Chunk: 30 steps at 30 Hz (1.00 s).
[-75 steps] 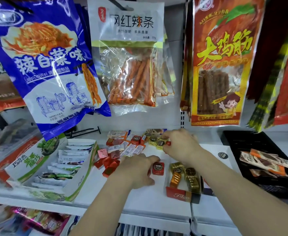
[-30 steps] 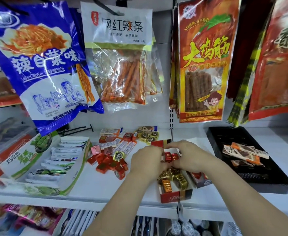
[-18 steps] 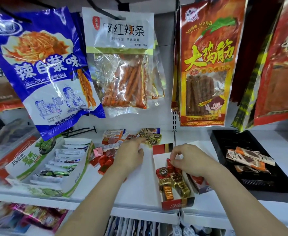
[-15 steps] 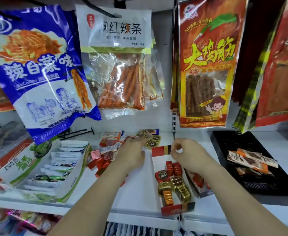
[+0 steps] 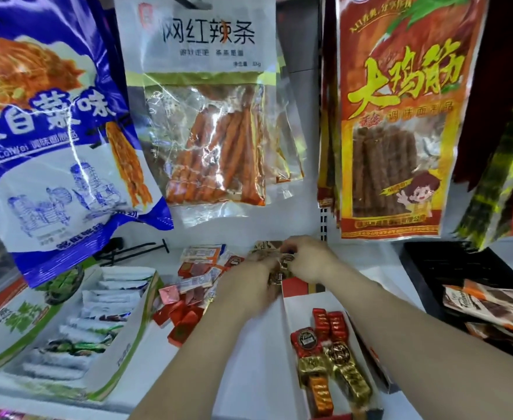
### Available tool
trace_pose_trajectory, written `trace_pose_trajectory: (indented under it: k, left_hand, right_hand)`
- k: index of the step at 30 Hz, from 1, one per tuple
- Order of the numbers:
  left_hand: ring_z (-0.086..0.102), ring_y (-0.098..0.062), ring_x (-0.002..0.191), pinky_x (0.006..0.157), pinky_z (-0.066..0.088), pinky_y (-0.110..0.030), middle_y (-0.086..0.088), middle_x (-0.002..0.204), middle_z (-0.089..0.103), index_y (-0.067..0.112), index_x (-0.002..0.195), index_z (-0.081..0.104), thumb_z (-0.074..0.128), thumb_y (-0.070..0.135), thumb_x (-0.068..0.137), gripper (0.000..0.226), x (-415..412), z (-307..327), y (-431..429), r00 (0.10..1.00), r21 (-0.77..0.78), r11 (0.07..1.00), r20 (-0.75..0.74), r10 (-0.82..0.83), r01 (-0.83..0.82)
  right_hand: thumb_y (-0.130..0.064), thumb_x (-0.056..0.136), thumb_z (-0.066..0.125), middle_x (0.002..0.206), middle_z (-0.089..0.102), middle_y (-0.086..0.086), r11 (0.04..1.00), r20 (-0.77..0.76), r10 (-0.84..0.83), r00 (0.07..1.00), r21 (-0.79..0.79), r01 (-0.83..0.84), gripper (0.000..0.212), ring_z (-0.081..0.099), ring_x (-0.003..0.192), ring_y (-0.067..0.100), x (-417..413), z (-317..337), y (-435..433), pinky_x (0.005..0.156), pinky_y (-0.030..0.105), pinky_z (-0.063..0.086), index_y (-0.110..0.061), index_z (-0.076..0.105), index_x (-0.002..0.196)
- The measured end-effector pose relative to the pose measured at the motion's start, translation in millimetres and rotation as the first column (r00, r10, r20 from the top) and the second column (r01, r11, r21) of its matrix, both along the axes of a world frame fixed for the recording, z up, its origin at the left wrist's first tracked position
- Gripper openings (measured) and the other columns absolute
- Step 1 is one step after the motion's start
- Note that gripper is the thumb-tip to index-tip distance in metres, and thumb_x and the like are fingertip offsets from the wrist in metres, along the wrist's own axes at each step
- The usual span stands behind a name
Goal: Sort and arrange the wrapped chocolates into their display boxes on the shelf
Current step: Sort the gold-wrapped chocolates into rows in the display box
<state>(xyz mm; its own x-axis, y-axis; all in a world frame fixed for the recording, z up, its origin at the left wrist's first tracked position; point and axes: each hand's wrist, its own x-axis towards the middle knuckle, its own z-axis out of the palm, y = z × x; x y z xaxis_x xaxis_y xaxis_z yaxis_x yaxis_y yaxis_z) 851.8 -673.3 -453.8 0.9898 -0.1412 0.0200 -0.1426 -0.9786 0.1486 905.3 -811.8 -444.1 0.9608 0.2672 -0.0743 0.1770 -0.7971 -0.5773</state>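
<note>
White shelf (image 5: 249,374) work looks early: the display box (image 5: 297,310) holds few pieces (image 5: 324,350), near end only. Left of the box, red chocolates (image 5: 182,319) lie loose. Behind it, the right hand (image 5: 309,262) pinches gold chocolates (image 5: 285,265); the left hand (image 5: 255,286) is blurred, grip unclear.

A clear bag of red-orange snack sticks (image 5: 209,140) is hanging at the centre of a shop display. A blue-and-white snack bag (image 5: 52,131) is hanging just left of it, and a red-and-yellow bag showing a cartoon child (image 5: 394,122) is hanging to its right. Below and left of it, a black wire hook (image 5: 134,252) is lying flat. Further down to its right, a black tray (image 5: 437,268) is holding orange-and-brown wrapped bars (image 5: 491,301).
</note>
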Motion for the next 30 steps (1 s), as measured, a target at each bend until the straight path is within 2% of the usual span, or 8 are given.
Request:
trace_pose_trajectory:
  k: [2, 6, 10, 15, 19, 22, 25, 30]
  left_hand:
    - [0.056, -0.028, 0.109, 0.082, 0.05, -0.037, -0.004, 0.125, 0.052, 0.025, 0.117, 0.055, 0.057, 0.041, 0.083, 0.037, -7, 2, -1, 0.998, 0.032, 0.998, 0.024, 0.058, -0.059]
    - [0.057, -0.031, 0.108, 0.081, 0.048, -0.037, -0.008, 0.119, 0.054, 0.023, 0.119, 0.052, 0.056, 0.045, 0.084, 0.041, -10, 5, -2, 0.997, 0.122, 0.989, 0.016, 0.078, -0.08]
    - [0.06, -0.03, 0.103, 0.072, 0.044, -0.033, -0.008, 0.11, 0.062, 0.023, 0.114, 0.056, 0.058, 0.04, 0.085, 0.033, -13, 2, 0, 0.996, 0.118, 0.992, 0.078, 0.039, -0.048]
    - [0.06, -0.027, 0.096, 0.071, 0.046, -0.031, -0.007, 0.106, 0.064, 0.022, 0.122, 0.053, 0.058, 0.046, 0.089, 0.041, -23, 28, 9, 0.978, -0.116, 0.987, 0.165, 0.126, -0.107]
    - [0.054, -0.009, 0.062, 0.059, 0.043, -0.026, 0.009, 0.083, 0.064, 0.023, 0.117, 0.059, 0.053, 0.043, 0.094, 0.031, -46, 55, -1, 0.993, -0.464, 0.882, 0.04, 0.115, -0.084]
    - [0.049, 0.001, 0.054, 0.05, 0.039, -0.018, 0.014, 0.075, 0.055, 0.018, 0.113, 0.061, 0.05, 0.041, 0.096, 0.031, -68, 61, -24, 0.999, -0.577, 0.816, -0.034, 0.019, -0.035]
    - [0.054, -0.005, 0.047, 0.044, 0.04, -0.016, 0.005, 0.072, 0.059, 0.012, 0.102, 0.063, 0.051, 0.039, 0.096, 0.03, -86, 55, -45, 0.988, -0.711, 0.692, -0.152, 0.026, -0.128]
    - [0.065, -0.02, 0.072, 0.064, 0.044, -0.031, -0.003, 0.084, 0.068, 0.021, 0.101, 0.064, 0.044, 0.04, 0.098, 0.028, -90, 32, -58, 0.988, -0.609, 0.777, -0.09, 0.129, -0.157]
  right_hand:
    - [-0.014, 0.081, 0.057, 0.109, 0.063, -0.001, 0.999, -0.028, -0.031, 0.999, -0.032, 0.03, 0.032, 0.06, 0.1, 0.024, 2, -6, 3, 0.088, 0.036, 0.053, -0.031, 0.063, 0.107]
    - [-0.016, 0.076, 0.056, 0.098, 0.066, 0.002, 0.992, -0.032, -0.097, 0.995, -0.079, 0.094, 0.022, 0.061, 0.093, 0.025, 2, -6, 6, 0.087, 0.041, 0.053, -0.023, 0.063, 0.096]
    - [-0.033, 0.077, 0.064, 0.093, 0.064, -0.002, 0.989, 0.028, -0.138, 0.99, -0.047, 0.139, 0.014, 0.059, 0.092, 0.023, -7, -2, 2, 0.089, 0.039, 0.049, -0.026, 0.057, 0.086]
    - [-0.031, 0.079, 0.067, 0.098, 0.065, -0.006, 0.922, 0.07, -0.211, 0.975, 0.347, 0.174, 0.016, 0.06, 0.096, 0.017, -30, 6, -15, 0.087, 0.037, 0.05, -0.03, 0.059, 0.092]
    - [-0.022, 0.08, 0.071, 0.084, 0.064, -0.004, 0.846, 0.025, -0.205, 0.978, 0.508, 0.164, 0.017, 0.06, 0.082, 0.014, -52, 18, -30, 0.069, 0.026, 0.047, -0.019, 0.064, 0.095]
    - [-0.024, 0.076, 0.077, 0.075, 0.064, -0.005, 0.867, 0.058, -0.19, 0.98, 0.479, 0.14, 0.016, 0.059, 0.072, 0.014, -73, 17, -43, 0.065, 0.026, 0.045, -0.018, 0.063, 0.081]
    - [-0.027, 0.076, 0.075, 0.085, 0.069, -0.001, 0.907, 0.088, -0.214, 0.973, 0.389, 0.164, 0.015, 0.063, 0.081, 0.018, -95, 8, -55, 0.072, 0.031, 0.05, -0.024, 0.061, 0.078]
    - [-0.025, 0.081, 0.066, 0.097, 0.069, -0.004, 0.968, 0.191, -0.169, 0.967, 0.215, 0.127, 0.014, 0.062, 0.094, 0.018, -112, 2, -62, 0.08, 0.035, 0.052, -0.026, 0.065, 0.095]
